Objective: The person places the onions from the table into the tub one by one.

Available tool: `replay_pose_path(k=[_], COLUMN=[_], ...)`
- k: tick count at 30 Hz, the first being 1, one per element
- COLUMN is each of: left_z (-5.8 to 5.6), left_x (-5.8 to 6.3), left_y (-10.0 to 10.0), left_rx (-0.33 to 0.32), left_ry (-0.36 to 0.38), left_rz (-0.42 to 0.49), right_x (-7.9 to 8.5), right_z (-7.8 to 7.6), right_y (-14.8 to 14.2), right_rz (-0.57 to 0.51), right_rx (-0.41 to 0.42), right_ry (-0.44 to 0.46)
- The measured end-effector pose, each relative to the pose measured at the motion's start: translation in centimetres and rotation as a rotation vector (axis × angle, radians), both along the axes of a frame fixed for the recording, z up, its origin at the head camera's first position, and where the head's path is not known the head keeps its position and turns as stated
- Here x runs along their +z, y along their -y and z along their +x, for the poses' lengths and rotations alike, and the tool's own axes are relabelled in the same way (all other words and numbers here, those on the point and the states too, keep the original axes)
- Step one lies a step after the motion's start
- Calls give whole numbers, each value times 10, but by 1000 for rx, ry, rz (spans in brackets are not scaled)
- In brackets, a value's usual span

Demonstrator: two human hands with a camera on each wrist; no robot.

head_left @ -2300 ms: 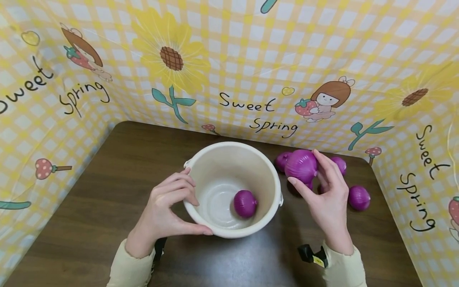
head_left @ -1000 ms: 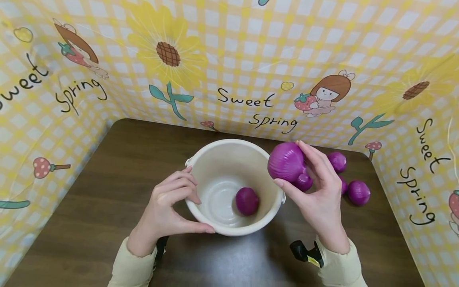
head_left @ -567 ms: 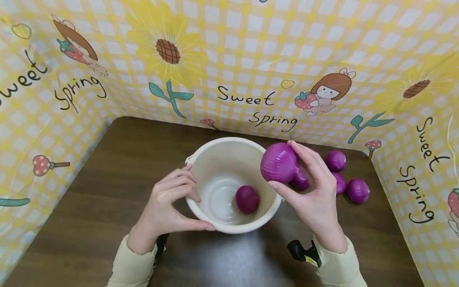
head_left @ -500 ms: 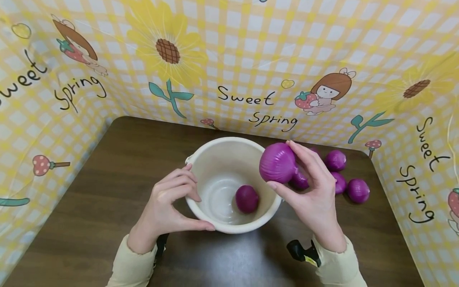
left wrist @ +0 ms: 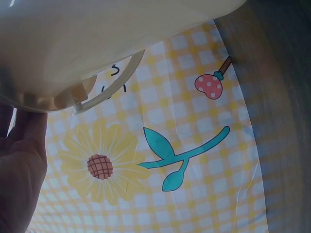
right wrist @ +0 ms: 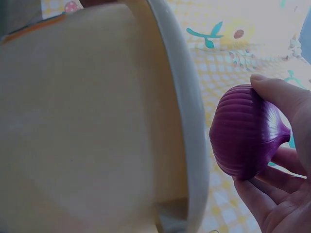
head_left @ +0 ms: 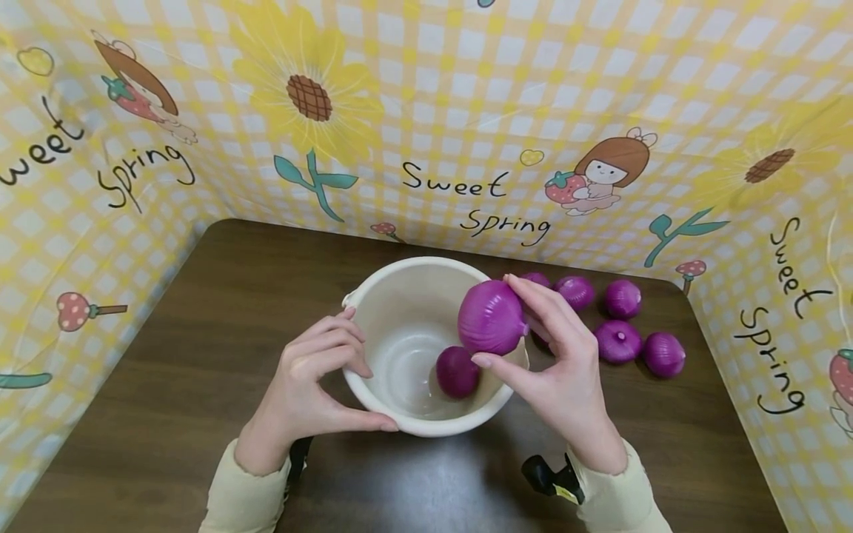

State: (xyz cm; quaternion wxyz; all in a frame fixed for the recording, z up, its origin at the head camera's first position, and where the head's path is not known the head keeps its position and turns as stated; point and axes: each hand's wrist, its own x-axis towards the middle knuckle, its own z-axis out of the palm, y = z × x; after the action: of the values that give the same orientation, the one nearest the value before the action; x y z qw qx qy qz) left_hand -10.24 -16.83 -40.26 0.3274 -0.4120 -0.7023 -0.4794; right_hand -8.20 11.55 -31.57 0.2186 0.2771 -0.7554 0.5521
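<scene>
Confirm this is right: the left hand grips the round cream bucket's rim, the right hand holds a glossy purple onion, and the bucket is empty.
The round cream bucket isn't empty: the head view shows another rounded purple onion lying inside it. The rest is right.

Glossy purple onion (head_left: 492,317) held above upright cream bucket (head_left: 436,427)

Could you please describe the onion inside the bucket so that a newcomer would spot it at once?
On the dark table stands a cream bucket, its rim held by the left hand. Toward the right of its floor lies a round purple onion. It alone rests inside; the held onion is above it, in the right hand.
</scene>
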Motion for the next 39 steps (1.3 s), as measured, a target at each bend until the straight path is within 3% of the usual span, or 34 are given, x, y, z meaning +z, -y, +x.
replay_pose_path(k=[8, 16, 30, 39], left_z=[1, 1, 1, 1], left_x=[0, 0, -1, -1], left_y=[0, 0, 1, 1], left_rx=[-1, 1, -10, -10], left_ry=[-5, -6, 0, 2], left_rz=[2, -1, -3, -6], right_x=[-8, -37, -48, -48], right_z=[1, -6, -4, -5], right_y=[9, 5, 10, 7], right_rz=[27, 156, 225, 210], right_rx=[68, 39, 108, 111], right_ry=[-18, -35, -22, -52])
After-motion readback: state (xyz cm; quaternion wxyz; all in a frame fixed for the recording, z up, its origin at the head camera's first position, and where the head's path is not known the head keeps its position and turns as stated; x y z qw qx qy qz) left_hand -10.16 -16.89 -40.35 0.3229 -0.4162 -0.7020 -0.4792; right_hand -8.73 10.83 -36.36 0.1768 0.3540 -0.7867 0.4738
